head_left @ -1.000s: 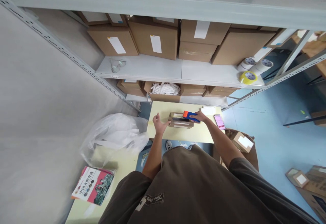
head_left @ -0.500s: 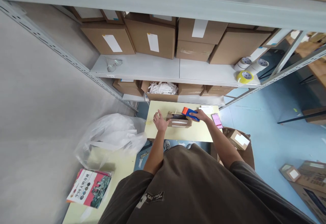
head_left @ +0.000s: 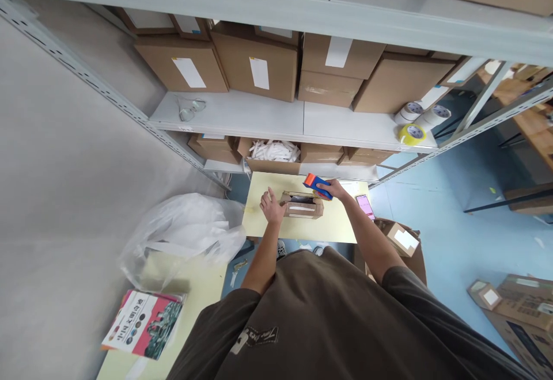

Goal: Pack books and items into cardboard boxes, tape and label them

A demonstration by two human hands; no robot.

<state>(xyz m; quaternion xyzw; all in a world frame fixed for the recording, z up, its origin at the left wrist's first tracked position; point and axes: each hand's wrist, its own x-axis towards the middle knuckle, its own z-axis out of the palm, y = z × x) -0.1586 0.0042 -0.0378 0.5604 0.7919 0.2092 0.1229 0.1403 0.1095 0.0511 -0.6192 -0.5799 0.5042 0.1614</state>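
A small cardboard box stands on the pale yellow table in front of me, its top open and something dark inside. My left hand is at the box's left end, thumb against its side and fingers spread upward. In my right hand is a blue and orange tape dispenser, gripped from the right. It hangs over the box's right back corner, orange end pointing up and left. Whether the dispenser touches the box I cannot tell.
A phone lies at the table's right edge. Tape rolls and glasses sit on the shelf behind, below large cartons. White plastic bags and books lie left. An open carton with a box stands right.
My right hand has moved the tape dispenser slightly up and left over the box. My left hand stays at the box's left end. The camera view has shifted a little.
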